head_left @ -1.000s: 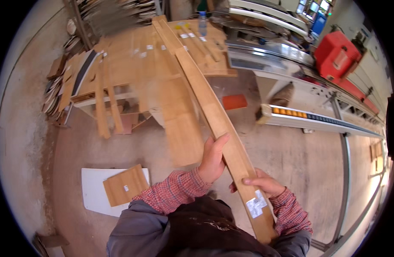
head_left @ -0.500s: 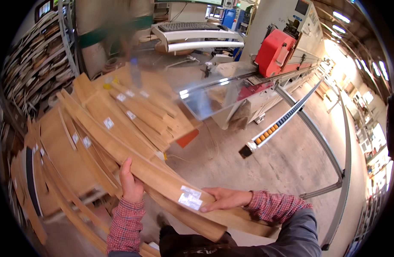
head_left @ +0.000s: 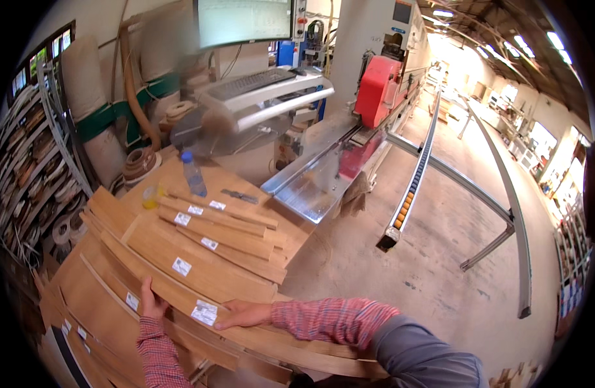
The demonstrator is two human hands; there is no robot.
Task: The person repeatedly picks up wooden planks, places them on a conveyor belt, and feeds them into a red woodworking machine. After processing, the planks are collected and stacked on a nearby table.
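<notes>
A long, gently curved wooden board (head_left: pixel 132 260) slants across the stacked wood, a white label (head_left: pixel 205 313) stuck on its upper face. My left hand (head_left: pixel 153 304) is closed on the board's near edge, with its thumb on top. Just right of the label, my right hand (head_left: pixel 244 314) grips the same board, thumb above and fingers partly hidden. Beyond it lie a wide labelled board (head_left: pixel 207 275) and several narrower labelled strips (head_left: pixel 242 253). More wooden pieces (head_left: pixel 107 317) lie on the near left side.
On the table's far part stand a blue-capped plastic bottle (head_left: pixel 194 176) and a yellow tape roll (head_left: pixel 150 196). A keyboard (head_left: pixel 255 83) sits on a shelf under a monitor (head_left: pixel 246 22). To the right are a red-headed machine (head_left: pixel 377 90) and a roller rail (head_left: pixel 411 187). Offcuts fill a rack (head_left: pixel 35 168).
Both hands have carried the board leftward, over the stacked wood. My view has shifted too, bringing the monitor and bottle into clearer sight. Both hands keep their hold.
</notes>
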